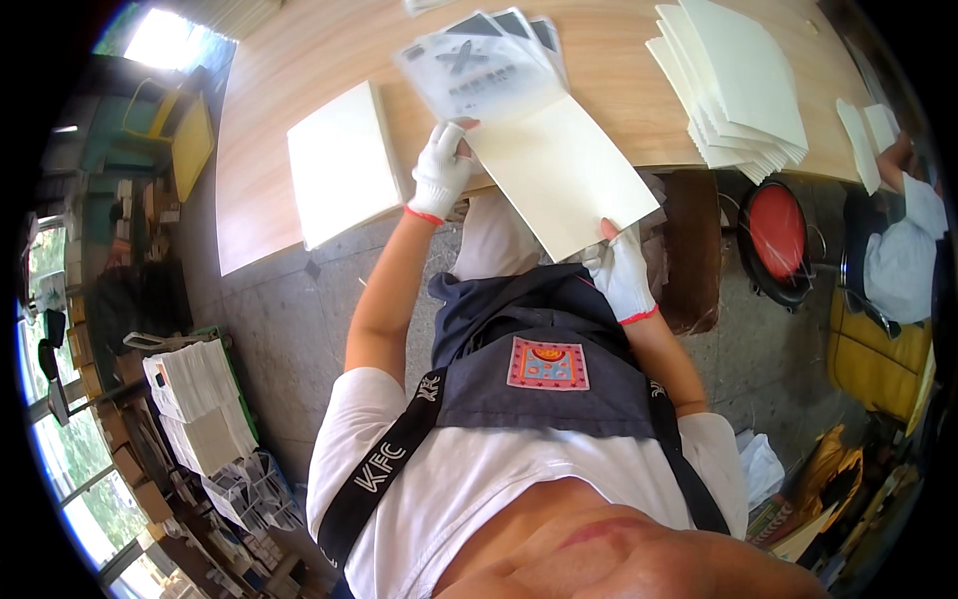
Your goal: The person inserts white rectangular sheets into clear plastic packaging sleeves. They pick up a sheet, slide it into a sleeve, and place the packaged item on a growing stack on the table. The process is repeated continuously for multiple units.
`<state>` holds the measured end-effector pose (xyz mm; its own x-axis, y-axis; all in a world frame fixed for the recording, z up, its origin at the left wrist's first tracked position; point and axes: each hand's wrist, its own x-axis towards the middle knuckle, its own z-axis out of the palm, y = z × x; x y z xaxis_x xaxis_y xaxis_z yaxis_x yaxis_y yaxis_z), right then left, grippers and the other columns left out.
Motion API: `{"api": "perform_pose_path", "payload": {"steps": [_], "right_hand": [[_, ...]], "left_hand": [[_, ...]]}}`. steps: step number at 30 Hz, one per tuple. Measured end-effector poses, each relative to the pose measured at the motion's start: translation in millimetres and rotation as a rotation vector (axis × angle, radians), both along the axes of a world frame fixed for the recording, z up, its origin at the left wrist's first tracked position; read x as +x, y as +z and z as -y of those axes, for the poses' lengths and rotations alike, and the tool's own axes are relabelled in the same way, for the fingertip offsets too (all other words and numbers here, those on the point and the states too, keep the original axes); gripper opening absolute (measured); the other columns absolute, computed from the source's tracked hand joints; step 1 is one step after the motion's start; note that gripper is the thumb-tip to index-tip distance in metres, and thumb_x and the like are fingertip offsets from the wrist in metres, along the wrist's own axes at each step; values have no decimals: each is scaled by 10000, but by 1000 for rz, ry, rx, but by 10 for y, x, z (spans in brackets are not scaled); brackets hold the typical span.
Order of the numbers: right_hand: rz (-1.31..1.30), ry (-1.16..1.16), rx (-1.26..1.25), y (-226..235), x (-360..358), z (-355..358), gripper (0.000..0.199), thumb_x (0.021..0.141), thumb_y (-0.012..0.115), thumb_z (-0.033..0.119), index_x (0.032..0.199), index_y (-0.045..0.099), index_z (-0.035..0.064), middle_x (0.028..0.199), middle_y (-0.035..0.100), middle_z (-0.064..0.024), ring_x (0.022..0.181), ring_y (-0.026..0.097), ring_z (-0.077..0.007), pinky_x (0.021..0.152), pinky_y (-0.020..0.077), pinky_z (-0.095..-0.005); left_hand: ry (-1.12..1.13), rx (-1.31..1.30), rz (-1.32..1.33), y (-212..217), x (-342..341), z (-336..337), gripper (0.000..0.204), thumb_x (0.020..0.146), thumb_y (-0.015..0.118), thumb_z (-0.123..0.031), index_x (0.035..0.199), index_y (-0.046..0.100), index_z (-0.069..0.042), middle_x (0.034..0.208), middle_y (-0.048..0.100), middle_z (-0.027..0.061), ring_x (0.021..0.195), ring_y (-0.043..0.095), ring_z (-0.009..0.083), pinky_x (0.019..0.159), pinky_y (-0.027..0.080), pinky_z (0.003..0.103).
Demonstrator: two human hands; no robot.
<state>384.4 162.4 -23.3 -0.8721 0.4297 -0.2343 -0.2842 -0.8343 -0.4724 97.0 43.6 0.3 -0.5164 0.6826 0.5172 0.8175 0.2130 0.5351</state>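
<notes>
A cream paper sheet or thin booklet (564, 175) is held tilted over the table's near edge. My left hand (441, 172), in a white glove with bare fingertips, pinches its left edge. Gripping its near right corner is my right hand (624, 272), thumb on top and the other fingers hidden beneath. At the far end of the cream paper lies a translucent printed sheet (479, 75), overlapping it; I cannot tell if they are joined. Several dark-printed sheets (547, 38) fan out behind. Left of my left hand lies a thick white paper block (342, 165).
The wooden table (254, 190) carries a fanned stack of cream booklets (743, 75) at right. A red round stool (774, 232) stands beyond its near edge. Another person's sleeve (923, 205) shows at far right. Paper bundles (205, 404) stand in a crate at lower left.
</notes>
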Motion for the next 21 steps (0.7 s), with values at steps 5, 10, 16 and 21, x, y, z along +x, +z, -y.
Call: {"api": "perform_pose_path", "payload": {"steps": [5,10,16,21], "right_hand": [[282,-119,71,491,-126,198,324,913,512,141,1224,465,64,983,604,-43,679,577,-84,470,426,-212],[283,-92,169,663,-46,197,323,908,526,168,1206,471,57,933,604,-49,601,540,-88,435,396,-205],[432,8,136,322,-66,114,281,930,511,187,1175,478,53,919,609,-74,661,607,-157,464,472,-249],[309,-177,-170,-163,-746,175,306,955,452,158,1229,435,24,1134,531,-146,986,588,-278,866,533,-371]], "left_hand": [[195,717,821,-179,573,-229,586,841,532,27,1349,269,-101,1209,497,104,912,586,188,739,520,298],[-205,1099,1943,-520,645,-488,426,943,463,-262,1306,368,-61,1185,530,120,953,589,227,787,525,343],[-105,717,1861,-550,1176,-322,356,954,446,-279,1193,471,-16,1135,550,95,1021,547,188,833,491,318],[204,225,1437,-1147,1478,-165,275,898,506,-160,1148,496,-46,963,606,80,803,616,229,673,530,349]]}}
